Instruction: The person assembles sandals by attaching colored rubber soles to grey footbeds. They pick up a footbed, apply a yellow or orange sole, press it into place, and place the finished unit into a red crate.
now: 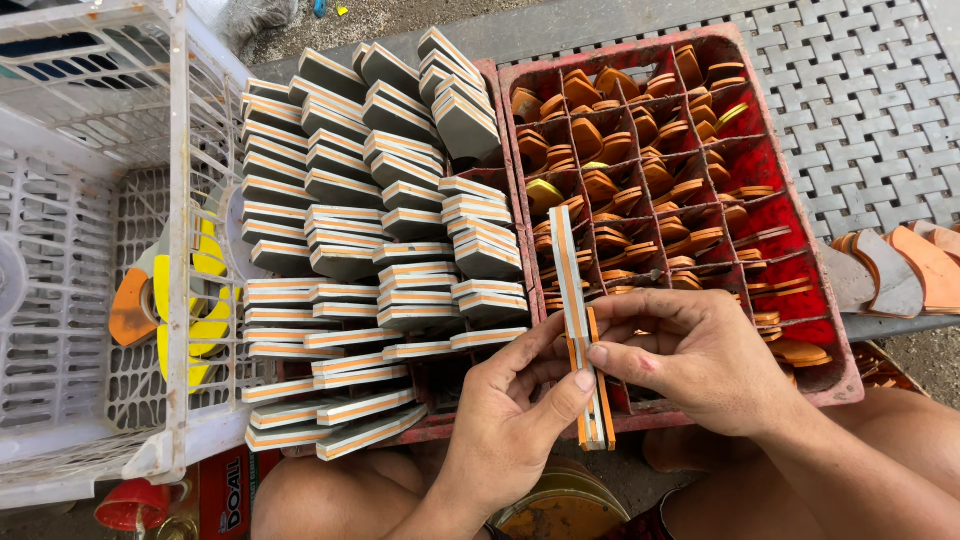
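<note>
Your hands pinch a grey wedge stack (578, 320) striped white and orange. Piled wedges (370, 230) are grey, edges banded white-orange-white. Red crate (840, 300) holds orange pieces (640, 140), a few yellow. White lattice basket (60, 300) shows yellow and orange shapes (180, 300). Grey woven mat (860, 90).

Single head-worn view, looking steeply down, close over the lap and a red crate (850, 375)

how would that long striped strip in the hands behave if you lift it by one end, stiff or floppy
Probably fairly stiff: the striped strip stands straight well above the right hand and left hand with no droop. Likely light, since fingertips alone hold it. Its layered edge looks like foam or rubber, so it may flex a little when pushed.
</note>
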